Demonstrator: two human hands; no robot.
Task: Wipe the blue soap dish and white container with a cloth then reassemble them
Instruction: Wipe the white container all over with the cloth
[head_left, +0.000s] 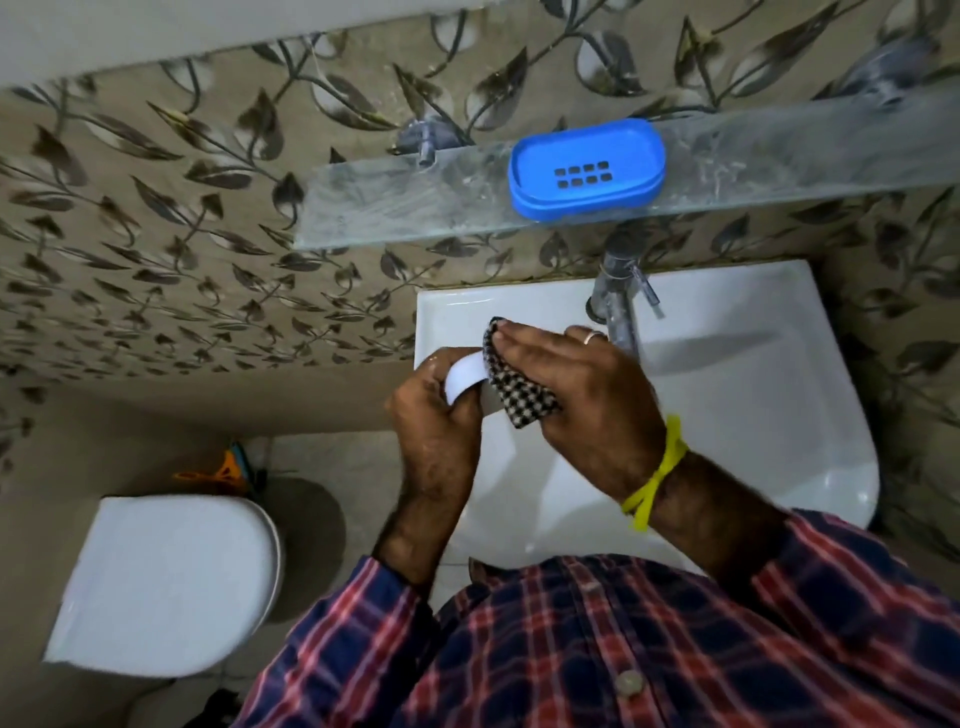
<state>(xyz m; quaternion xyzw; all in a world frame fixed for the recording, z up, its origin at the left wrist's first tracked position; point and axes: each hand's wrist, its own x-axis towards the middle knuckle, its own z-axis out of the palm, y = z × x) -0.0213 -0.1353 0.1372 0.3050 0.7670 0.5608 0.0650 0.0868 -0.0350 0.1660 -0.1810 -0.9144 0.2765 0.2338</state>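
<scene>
The blue soap dish (587, 169), with a grid of drain slots, rests on the glass shelf (395, 208) above the sink. Over the sink's left part, my left hand (434, 415) grips the white container (463, 376), most of it hidden by my fingers. My right hand (566, 384) presses a black-and-white checked cloth (514, 389) flat against the container, fingers stretched over the cloth.
A white sink (727, 415) lies below my hands, with a chrome tap (618, 306) just behind my right hand. A white toilet with its lid down (171, 582) stands at lower left. Leaf-patterned tiles (156, 234) cover the wall.
</scene>
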